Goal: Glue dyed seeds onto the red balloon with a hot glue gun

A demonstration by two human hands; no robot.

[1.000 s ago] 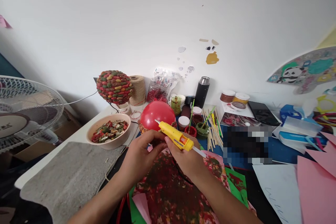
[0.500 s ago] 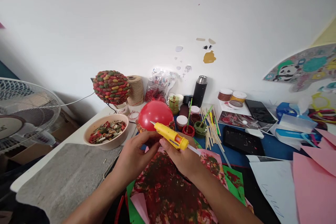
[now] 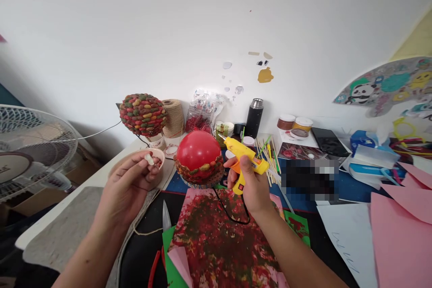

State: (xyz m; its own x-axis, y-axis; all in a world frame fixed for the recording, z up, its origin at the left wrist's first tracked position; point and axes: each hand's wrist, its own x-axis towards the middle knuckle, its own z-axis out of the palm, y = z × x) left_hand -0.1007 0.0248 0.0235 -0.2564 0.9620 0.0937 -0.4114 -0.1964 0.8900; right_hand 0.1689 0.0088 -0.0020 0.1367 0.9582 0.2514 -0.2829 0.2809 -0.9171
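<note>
My left hand (image 3: 126, 184) pinches a small pale shell-like piece (image 3: 149, 159) in front of the round bowl (image 3: 160, 155), which it partly covers. My right hand (image 3: 254, 184) is wrapped round a yellow glue gun (image 3: 241, 153), whose nozzle points up and left. Between my hands sits a red balloon (image 3: 199, 150). A band of red, green and brown pieces (image 3: 195, 173) runs around its lower part. A finished-looking ball (image 3: 143, 114) covered in similar pieces stands behind the bowl.
Paint-stained pink paper (image 3: 222, 238) lies in front of the balloon. Scissors (image 3: 166, 218) are left of it. A black flask (image 3: 254, 118), paint jars and wooden sticks stand behind. A fan (image 3: 33, 153) is at the left; a phone (image 3: 329, 141) lies right.
My left hand has moved left from the balloon to the bowl and now shows a pale piece. My right hand has drawn right with the glue gun, uncovering the balloon's lower band.
</note>
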